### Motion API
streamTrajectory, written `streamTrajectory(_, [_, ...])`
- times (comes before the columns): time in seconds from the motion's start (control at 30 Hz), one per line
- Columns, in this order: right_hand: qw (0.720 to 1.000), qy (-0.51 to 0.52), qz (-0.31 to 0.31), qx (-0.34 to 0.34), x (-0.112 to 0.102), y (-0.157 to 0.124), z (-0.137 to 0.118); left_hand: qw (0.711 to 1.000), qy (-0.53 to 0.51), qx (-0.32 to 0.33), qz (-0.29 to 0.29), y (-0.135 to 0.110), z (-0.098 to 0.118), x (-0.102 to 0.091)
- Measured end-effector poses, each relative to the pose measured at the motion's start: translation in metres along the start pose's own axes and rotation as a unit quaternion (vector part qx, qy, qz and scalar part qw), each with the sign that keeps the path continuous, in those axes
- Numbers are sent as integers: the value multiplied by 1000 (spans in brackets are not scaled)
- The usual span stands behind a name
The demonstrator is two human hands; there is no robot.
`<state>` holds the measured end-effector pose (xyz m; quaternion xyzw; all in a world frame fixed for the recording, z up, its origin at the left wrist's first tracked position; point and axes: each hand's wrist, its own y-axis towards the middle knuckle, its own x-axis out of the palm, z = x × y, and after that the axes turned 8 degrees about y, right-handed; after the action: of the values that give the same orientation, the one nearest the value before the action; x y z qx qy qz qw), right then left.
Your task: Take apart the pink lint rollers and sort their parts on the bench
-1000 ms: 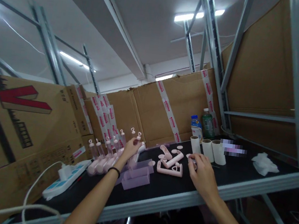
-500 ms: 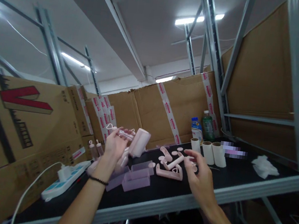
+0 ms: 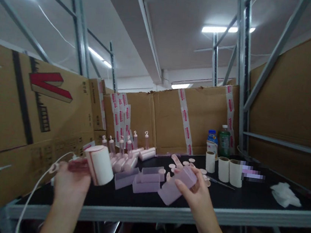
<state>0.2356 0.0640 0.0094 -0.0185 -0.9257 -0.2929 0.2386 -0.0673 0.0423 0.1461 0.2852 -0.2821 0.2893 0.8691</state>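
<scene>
My left hand (image 3: 74,182), blurred, is closed around the handle of a lint roller (image 3: 100,164) with a thick white roll, raised at the left above the table's front. Part of the handle is hidden in my palm. In my right hand (image 3: 199,195) is a translucent purple plastic cover (image 3: 172,191), tilted and pinched between thumb and fingers. Similar purple covers (image 3: 146,186) lie between the hands. Pink handle parts (image 3: 177,160) and small pink discs (image 3: 186,163) are partly hidden behind my right hand.
Several assembled lint rollers (image 3: 147,153) stand at the back left. White paper rolls (image 3: 224,170), two bottles (image 3: 223,140) and a crumpled white tissue (image 3: 285,194) sit to the right. Cardboard (image 3: 166,121) walls the table; a metal edge (image 3: 120,213) runs along its front.
My left hand has moved left and down with the lint roller. My right hand, earlier over the pink parts, now holds a purple cover. The view has shifted, showing more standing rollers.
</scene>
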Motion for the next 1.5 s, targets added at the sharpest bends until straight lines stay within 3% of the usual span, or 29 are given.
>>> streamTrajectory(0.1, [997, -77, 30, -10, 5, 45, 19, 997, -37, -26, 68, 4, 12, -32])
streamTrajectory(0.2, [979, -202, 30, -16, 28, 101, 46, 995, -41, -63, 71, -14, -1, -44])
streamTrajectory(0.33, [965, -262, -5, 16, 60, 156, 84, 999, 12, -33, 19, -35, -25, -47])
streamTrajectory(0.47, [944, -308, -86, 77, 76, 168, 108, 991, 97, 5, -90, -49, -32, -48])
streamTrajectory(0.57, [933, -319, -145, 81, 84, 157, 105, 968, 187, -10, -168, -61, -28, -45])
streamTrajectory(0.67, [933, -300, -193, 49, 94, 130, 82, 939, 264, 2, -221, -71, -24, -41])
streamTrajectory(0.77, [922, -252, -291, 40, 97, 79, 45, 909, 328, 68, -249, -77, -28, -39])
streamTrajectory(0.83, [894, -168, -412, 50, 94, 37, 21, 893, 351, 124, -254, -83, -34, -37])
streamTrajectory(0.9, [886, -104, -449, 55, 88, -4, 7, 880, 358, 146, -276, -93, -41, -35])
streamTrajectory(0.97, [910, -93, -402, 46, 80, -35, 3, 860, 359, 154, -328, -105, -45, -31])
streamTrajectory(1.03, [941, -79, -326, 53, 74, -52, 6, 847, 364, 205, -328, -117, -46, -28])
streamTrajectory(1.07, [954, -58, -286, 61, 71, -56, 8, 848, 366, 253, -287, -123, -46, -27])
streamTrajectory(1.13, [974, 16, -211, 77, 68, -57, 12, 851, 352, 359, -152, -132, -46, -25])
streamTrajectory(1.2, [984, 107, -124, 69, 66, -55, 13, 861, 321, 389, -71, -138, -50, -23])
streamTrajectory(1.27, [981, 179, -58, 53, 66, -54, 12, 899, 300, 300, -107, -144, -58, -18])
streamTrajectory(1.37, [978, 199, -41, 48, 64, -55, 11, 928, 291, 84, -218, -151, -73, -10])
streamTrajectory(1.43, [986, 142, -59, 66, 59, -59, 8, 928, 292, 30, -229, -155, -79, -6])
streamTrajectory(1.5, [989, 21, -101, 105, 48, -65, -3, 928, 303, 44, -212, -155, -80, -5])
